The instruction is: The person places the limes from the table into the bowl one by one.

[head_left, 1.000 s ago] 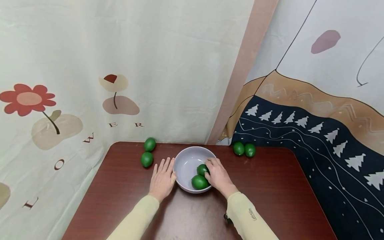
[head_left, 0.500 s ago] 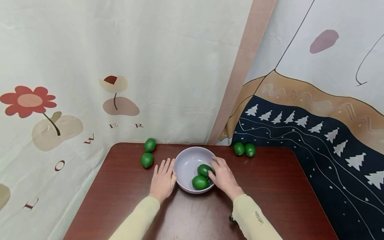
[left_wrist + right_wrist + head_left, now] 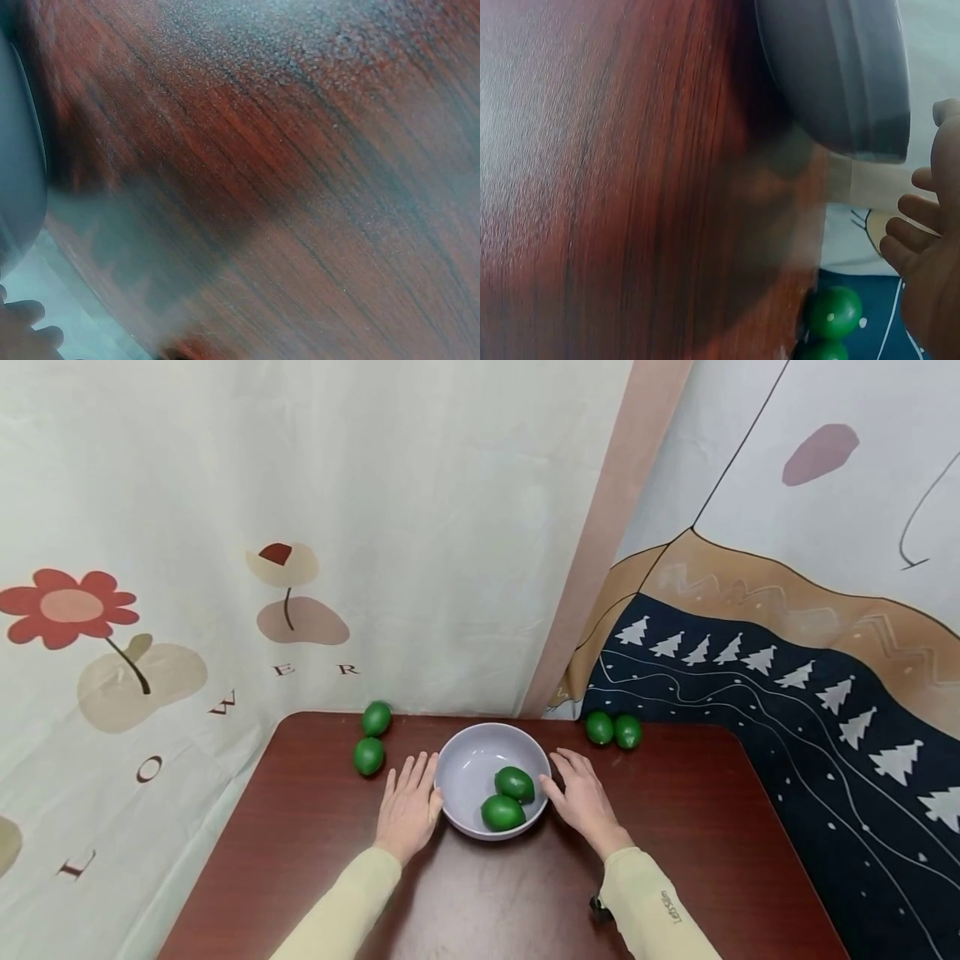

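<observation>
A pale lavender bowl (image 3: 467,766) stands on the table with two green limes inside, one lime (image 3: 514,784) behind the other lime (image 3: 502,812), both in its right half. At the bowl's left side is my left hand (image 3: 407,810), fingers straight, fingertips and thumb right at the rim. My right hand (image 3: 587,802) is beside the right side of the rim, thumb towards the bowl, fingers relaxed, holding nothing. In the right wrist view the bowl's outer wall (image 3: 840,67) shows left of the right hand (image 3: 934,232). Only a few fingers of the left hand (image 3: 26,330) show in the left wrist view.
Two limes (image 3: 369,756) lie on the table at the back left. Another pair of limes (image 3: 613,729) sits side by side near the back right edge. The dark red wooden table (image 3: 495,893) backs onto a printed curtain (image 3: 435,568).
My right hand has left the lime inside the bowl and moved out over the rim to the right. That lime now lies free beside the other. The left hand has stayed put.
</observation>
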Demonstrator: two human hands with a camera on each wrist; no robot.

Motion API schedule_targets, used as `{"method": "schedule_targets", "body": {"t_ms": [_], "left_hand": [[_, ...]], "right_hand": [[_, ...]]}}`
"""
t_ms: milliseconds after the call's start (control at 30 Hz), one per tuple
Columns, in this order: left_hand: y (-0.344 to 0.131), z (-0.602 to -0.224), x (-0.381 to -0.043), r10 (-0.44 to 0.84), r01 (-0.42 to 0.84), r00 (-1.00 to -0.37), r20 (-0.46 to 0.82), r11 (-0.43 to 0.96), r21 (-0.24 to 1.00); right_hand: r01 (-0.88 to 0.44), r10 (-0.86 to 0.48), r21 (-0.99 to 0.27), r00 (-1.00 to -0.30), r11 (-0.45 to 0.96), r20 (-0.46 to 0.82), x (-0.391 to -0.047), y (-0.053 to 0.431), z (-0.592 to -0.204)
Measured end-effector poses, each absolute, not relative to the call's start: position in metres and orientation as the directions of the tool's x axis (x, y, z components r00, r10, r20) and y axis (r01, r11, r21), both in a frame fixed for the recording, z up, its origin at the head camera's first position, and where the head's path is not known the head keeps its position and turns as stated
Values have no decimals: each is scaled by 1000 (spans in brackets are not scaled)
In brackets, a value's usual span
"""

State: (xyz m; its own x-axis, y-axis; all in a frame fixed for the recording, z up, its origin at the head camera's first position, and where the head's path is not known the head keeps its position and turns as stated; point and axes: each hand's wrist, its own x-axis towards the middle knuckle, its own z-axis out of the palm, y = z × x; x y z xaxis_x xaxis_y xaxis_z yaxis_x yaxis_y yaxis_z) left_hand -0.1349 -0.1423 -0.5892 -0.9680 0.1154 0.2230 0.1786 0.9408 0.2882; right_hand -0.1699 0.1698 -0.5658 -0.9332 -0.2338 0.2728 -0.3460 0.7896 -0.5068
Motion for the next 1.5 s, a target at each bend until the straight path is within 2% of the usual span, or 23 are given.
{"method": "schedule_targets", "body": {"t_ms": [500, 767, 1100, 1500], "left_hand": [[-143, -586, -135, 109, 169, -971, 211, 941, 294], [-144, -587, -134, 103, 163, -972, 212, 943, 289], [-143, -585, -134, 107, 162, -974, 198, 945, 284], [-143, -586, -134, 106, 156, -978, 179, 944, 291]], "right_hand": [[-269, -160, -533, -957, 802, 242, -183, 193, -573], [-265, -135, -530, -953, 805, 271, -192, 202, -576], [-221, -122, -540, -969, 812, 213, -202, 212, -576], [-225, -94, -517, -959, 826, 267, -218, 226, -571]]}}
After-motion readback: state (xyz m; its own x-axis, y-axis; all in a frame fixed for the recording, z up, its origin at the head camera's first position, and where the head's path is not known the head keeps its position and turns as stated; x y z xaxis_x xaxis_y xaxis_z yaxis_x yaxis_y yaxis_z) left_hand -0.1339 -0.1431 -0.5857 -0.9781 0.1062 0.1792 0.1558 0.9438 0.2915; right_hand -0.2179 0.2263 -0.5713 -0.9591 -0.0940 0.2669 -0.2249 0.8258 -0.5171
